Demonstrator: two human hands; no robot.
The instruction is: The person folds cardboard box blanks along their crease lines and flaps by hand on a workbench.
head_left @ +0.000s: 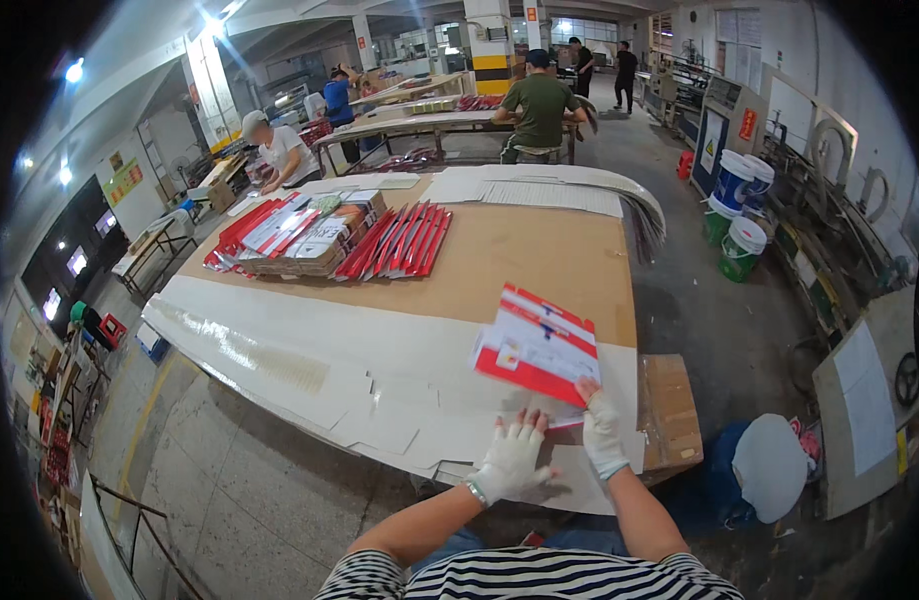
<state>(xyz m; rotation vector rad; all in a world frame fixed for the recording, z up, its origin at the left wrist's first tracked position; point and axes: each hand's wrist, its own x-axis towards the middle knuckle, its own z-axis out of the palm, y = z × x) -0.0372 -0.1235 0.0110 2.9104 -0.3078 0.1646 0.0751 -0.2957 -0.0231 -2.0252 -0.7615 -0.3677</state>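
A flat red-and-white printed cardboard piece (549,348) is tilted up over the near right part of the worktable (419,340). My right hand (604,437), in a white fingertip-free glove, grips its lower right corner between thumb and fingers. My left hand (511,462), gloved the same way, is spread over the white sheet just below the piece, fingers apart and pointing away from me. Part of another sheet with a red edge shows under the held piece; most of it is hidden.
Fanned red printed pieces (404,242) lie beside a bundled stack (314,238) toward the far left. A brown carton (669,412) and a round white-topped stool (769,468) stand at the right. Buckets (743,248) line the aisle. Several people work beyond the table.
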